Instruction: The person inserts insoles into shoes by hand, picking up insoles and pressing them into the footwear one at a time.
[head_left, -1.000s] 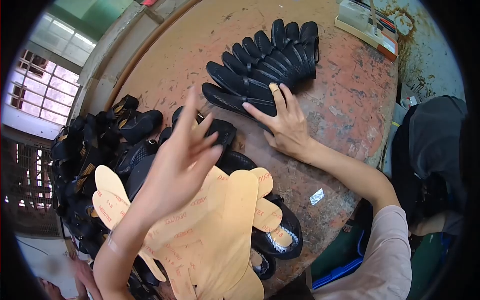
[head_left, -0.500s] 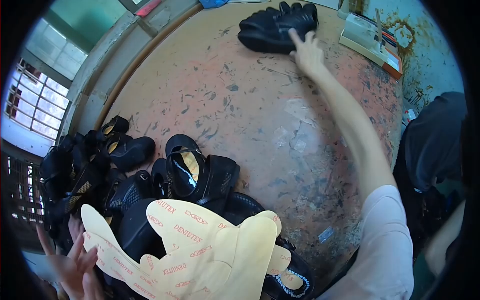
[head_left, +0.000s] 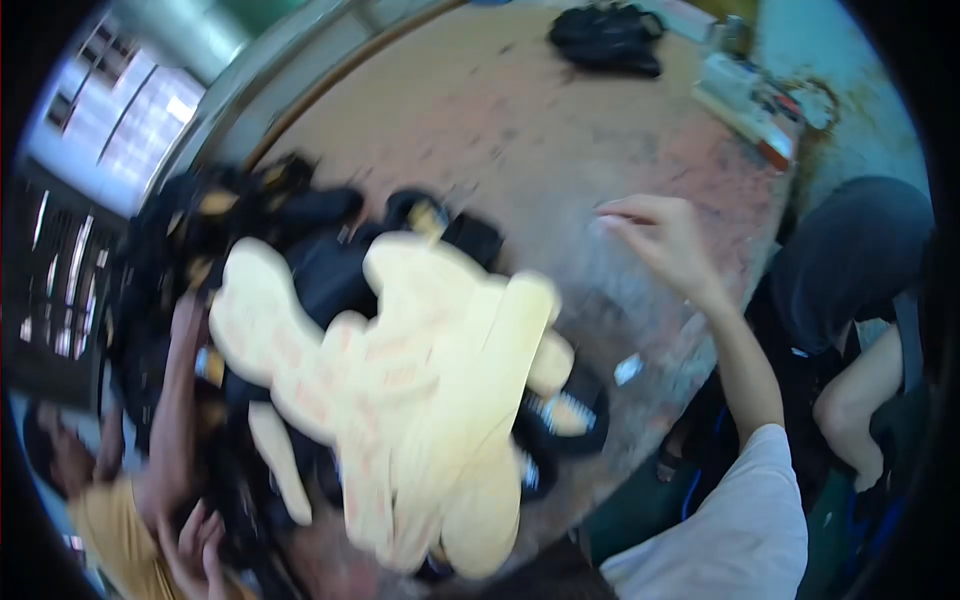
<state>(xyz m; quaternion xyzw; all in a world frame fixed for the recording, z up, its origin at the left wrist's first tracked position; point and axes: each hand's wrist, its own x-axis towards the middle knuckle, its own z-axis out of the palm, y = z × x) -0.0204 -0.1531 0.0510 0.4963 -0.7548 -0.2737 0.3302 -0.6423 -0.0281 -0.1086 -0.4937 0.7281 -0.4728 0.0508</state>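
My right hand [head_left: 655, 240] hangs over the worktable [head_left: 520, 130], its thumb and bent fingers slightly apart, with nothing visible between them. At the lower left, my left hand [head_left: 205, 545] is partly in view, its fingers spread beside the pile. Cream insole sheets [head_left: 430, 400] with red print lie in a loose stack over the near shoes and are blurred. Black shoes [head_left: 320, 275] are heaped left of and under the sheets. Another black shoe bundle [head_left: 607, 40] sits at the far end of the table.
A person in a yellow shirt [head_left: 115, 530] reaches into the pile from the left. Another person in dark clothing [head_left: 850, 260] sits at the right. A box of tools [head_left: 745, 105] stands at the table's far right edge.
My right hand has left the far black shoes and come back toward me. The view has shifted, bringing the person in yellow into sight.
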